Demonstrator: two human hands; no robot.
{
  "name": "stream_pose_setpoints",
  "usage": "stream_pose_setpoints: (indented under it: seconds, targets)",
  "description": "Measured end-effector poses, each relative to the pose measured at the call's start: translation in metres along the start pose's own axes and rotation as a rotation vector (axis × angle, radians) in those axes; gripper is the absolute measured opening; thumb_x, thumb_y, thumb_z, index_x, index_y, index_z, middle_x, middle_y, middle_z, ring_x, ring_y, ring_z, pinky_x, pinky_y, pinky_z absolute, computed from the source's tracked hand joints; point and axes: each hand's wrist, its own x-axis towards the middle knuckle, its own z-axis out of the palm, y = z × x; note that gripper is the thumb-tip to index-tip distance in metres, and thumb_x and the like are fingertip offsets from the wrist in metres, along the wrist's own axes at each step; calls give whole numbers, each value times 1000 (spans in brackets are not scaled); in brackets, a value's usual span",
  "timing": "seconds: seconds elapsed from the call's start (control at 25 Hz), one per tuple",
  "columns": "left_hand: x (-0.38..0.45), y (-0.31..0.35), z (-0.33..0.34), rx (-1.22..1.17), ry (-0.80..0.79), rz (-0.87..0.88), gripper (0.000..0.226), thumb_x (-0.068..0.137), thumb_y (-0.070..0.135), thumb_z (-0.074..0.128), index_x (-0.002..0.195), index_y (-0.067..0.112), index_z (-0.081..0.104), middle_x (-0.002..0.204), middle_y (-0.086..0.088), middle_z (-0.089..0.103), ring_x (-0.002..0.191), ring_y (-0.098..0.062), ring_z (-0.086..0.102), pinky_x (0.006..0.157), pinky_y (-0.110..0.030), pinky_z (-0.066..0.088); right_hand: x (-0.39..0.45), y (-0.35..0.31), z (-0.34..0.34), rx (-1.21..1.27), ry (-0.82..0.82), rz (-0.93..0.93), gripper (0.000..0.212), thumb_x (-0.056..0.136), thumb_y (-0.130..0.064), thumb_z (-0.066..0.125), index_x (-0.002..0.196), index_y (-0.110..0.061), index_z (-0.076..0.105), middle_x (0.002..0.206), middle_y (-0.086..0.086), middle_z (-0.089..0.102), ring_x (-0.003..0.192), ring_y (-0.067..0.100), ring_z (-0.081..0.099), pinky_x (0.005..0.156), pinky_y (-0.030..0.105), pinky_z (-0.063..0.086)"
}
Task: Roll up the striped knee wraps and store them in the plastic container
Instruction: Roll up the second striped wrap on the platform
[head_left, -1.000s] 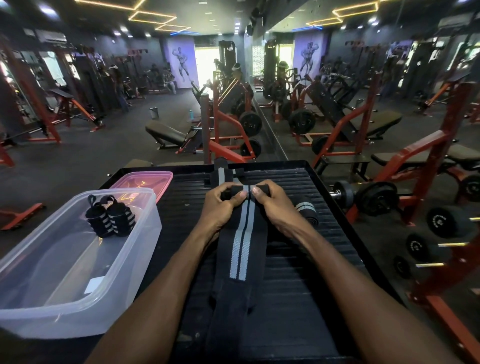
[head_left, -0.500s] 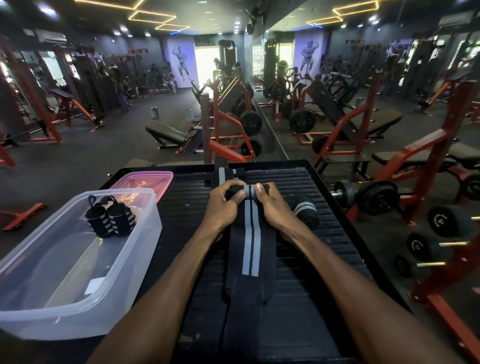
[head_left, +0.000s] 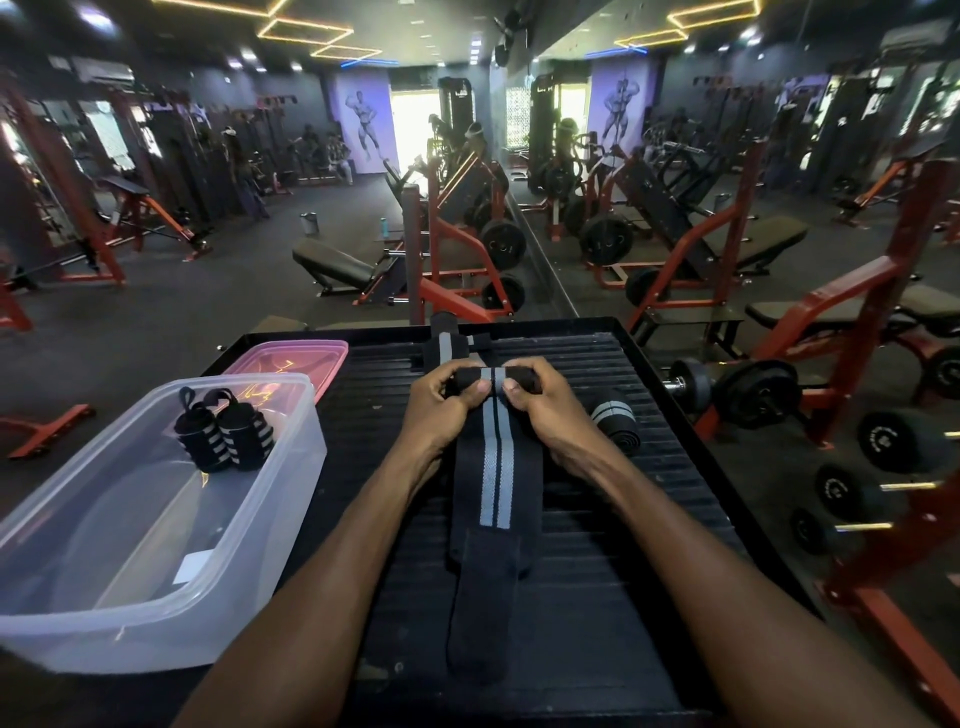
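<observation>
head view: both hands, left hand (head_left: 441, 402) and right hand (head_left: 543, 408), curl around the rolled end of a striped knee wrap (head_left: 493, 467) on the black ribbed platform (head_left: 597, 571). a rolled wrap (head_left: 615, 421) lies just right. the plastic container (head_left: 156, 597) at left holds two rolled wraps (head_left: 223, 434); a pink lid (head_left: 291, 358) sits behind it.

1. Dark ceiling (head_left: 467, 21) at 12 o'clock, with yellow strip lights (head_left: 306, 32) in angular outlines and small white spots.
2. Dark grey floor (head_left: 171, 306) spreads from 9 to 11 o'clock.
3. A bright window (head_left: 415, 122) glows at 12 o'clock, just beside a purple bodybuilder poster (head_left: 366, 124).
4. A wall mirror (head_left: 727, 156) fills 1 to 3 o'clock.
5. Red-framed weight machines (head_left: 457, 249) and a black bench (head_left: 332, 262) stand at 11 to 12 o'clock.
6. Dumbbells (head_left: 753, 392) rest on a red rack at 3 o'clock.
</observation>
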Motion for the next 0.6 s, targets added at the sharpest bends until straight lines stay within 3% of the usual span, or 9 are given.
stream_pose_setpoints:
  seconds: [0.08, 0.2, 0.32, 0.48, 0.6]
  targets:
    - [-1, 0, -1, 23, -15, 6, 27, 86, 2, 72, 100, 24, 73, 105, 5, 72, 99, -8, 66, 82, -14, 51, 2, 2, -1, -10, 4, 86, 18, 98, -32, 59, 104, -15, 61, 101, 4, 69, 98, 21, 67, 90, 37, 54]
    - [-2, -2, 2, -53, -64, -53, 21, 85, 9, 75, 101, 24, 74, 111, -5, 73, 107, -20, 67, 96, -31, 53, 1, -1, -6, -88, 64, -62, 7, 99, -13, 57, 101, -17, 62, 96, 0, 67, 92, 14, 63, 86, 31, 52]
    - [-2, 0, 4, -168, -23, -177, 23, 85, 24, 77, 102, 10, 73, 105, -17, 75, 103, -34, 71, 97, -48, 54, -1, -4, -8, -72, 30, -164, 20, 95, -1, 58, 105, -18, 64, 100, -2, 68, 93, 8, 64, 85, 23, 53]
    - [2, -2, 0, -71, 4, -107, 16, 83, 11, 77, 98, 14, 74, 102, -11, 75, 102, -28, 70, 97, -41, 55, 0, -4, -7, 26, -17, -32, 12, 96, -9, 62, 102, -19, 66, 100, -1, 69, 96, 12, 66, 86, 27, 54]
    - [0, -2, 0, -54, -78, -119, 22, 81, 7, 78, 101, 15, 72, 99, -7, 72, 94, -20, 69, 87, -31, 57, 3, 1, -8, -173, 79, -103, 11, 97, -10, 60, 100, -18, 68, 97, -3, 68, 93, 11, 62, 87, 27, 47]
